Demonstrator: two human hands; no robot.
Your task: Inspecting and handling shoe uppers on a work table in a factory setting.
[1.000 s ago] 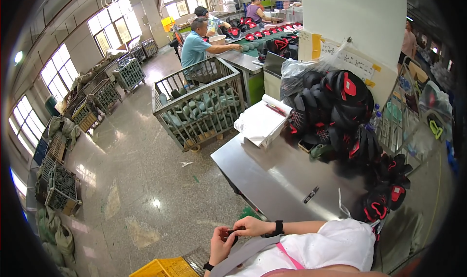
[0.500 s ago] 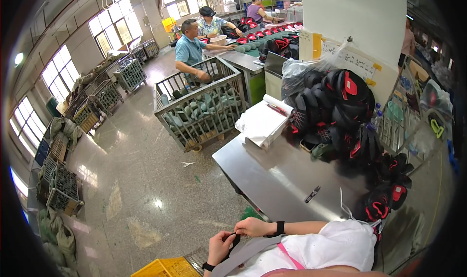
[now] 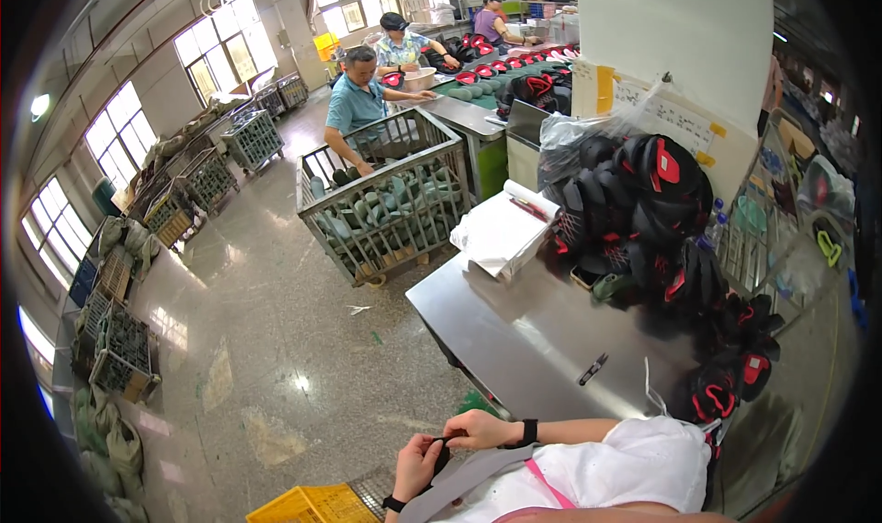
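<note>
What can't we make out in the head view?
Dark item between left hand and right hand: head view, mostly covered by fingers; kind unclear.
Yellow crate: head view, cut off by lower edge; full extent unseen.
Posted sheet: head view, writing too small.

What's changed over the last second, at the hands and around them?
The co-worker in the blue shirt has bent toward the cage cart; one hand has come down into it, the other hand has drawn back from the green pieces. The left hand and right hand still pinch the small black piece; the snips and notepad stayed put.
</note>
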